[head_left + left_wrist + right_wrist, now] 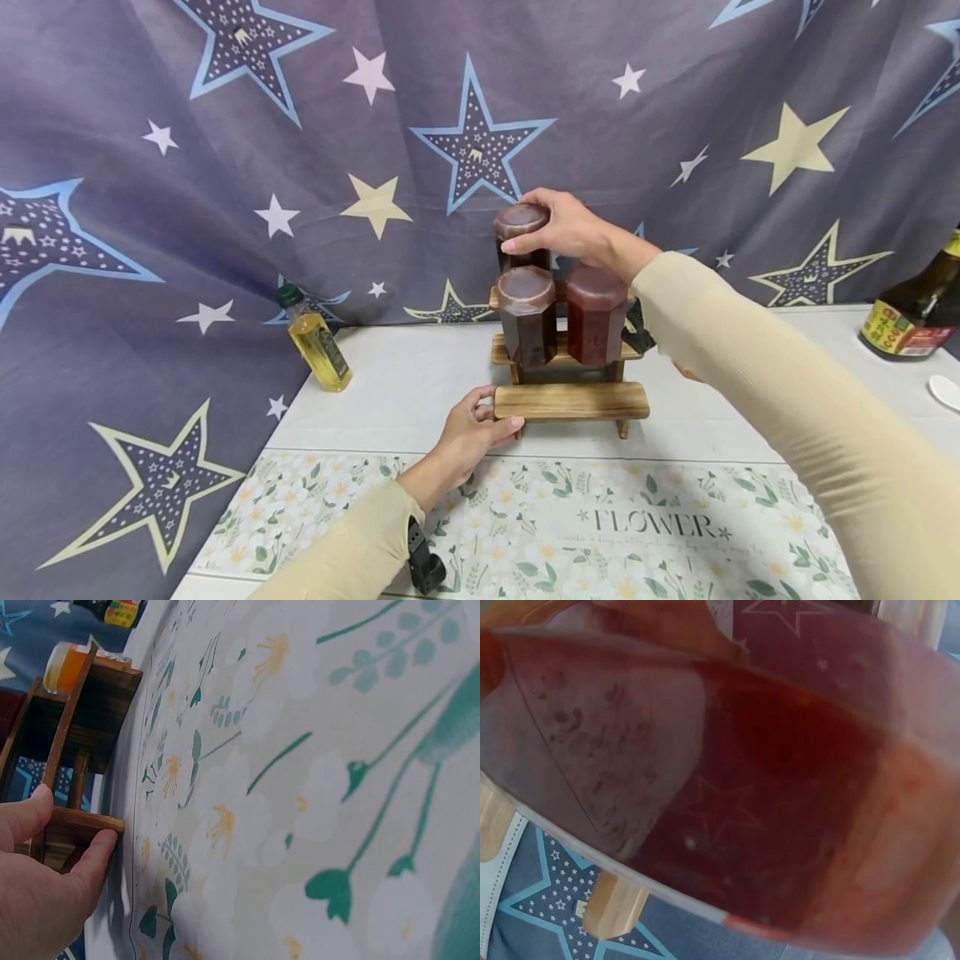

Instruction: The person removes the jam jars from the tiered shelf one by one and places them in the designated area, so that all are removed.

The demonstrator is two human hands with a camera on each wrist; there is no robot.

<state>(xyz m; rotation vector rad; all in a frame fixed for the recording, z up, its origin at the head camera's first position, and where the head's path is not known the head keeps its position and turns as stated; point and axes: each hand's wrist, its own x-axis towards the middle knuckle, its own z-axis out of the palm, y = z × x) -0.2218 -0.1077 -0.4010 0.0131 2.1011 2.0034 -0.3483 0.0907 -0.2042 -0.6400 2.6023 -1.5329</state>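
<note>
A tiered wooden rack (573, 402) stands on the table. My left hand (468, 429) holds the left end of its lowest step, thumb on the front side; the left wrist view shows the same hand (56, 889) against the wood. On the middle step stand a dark brown jar (527, 321) and a red jar (595, 321). Above and behind them, my right hand (566, 225) grips another dark jar (519, 225) around its lid, at the top step's left end. Whether that jar's base touches the step is hidden. Red jar glass (780, 787) fills the right wrist view.
An oil bottle (318, 342) with a green cap stands at the left. Far right are a dark sauce bottle (911, 308) and a white spoon-like piece (945, 392). A flower-print mat (540, 525) covers the front. Starred cloth (480, 142) hangs behind. An orange container (71, 669) shows beyond the rack.
</note>
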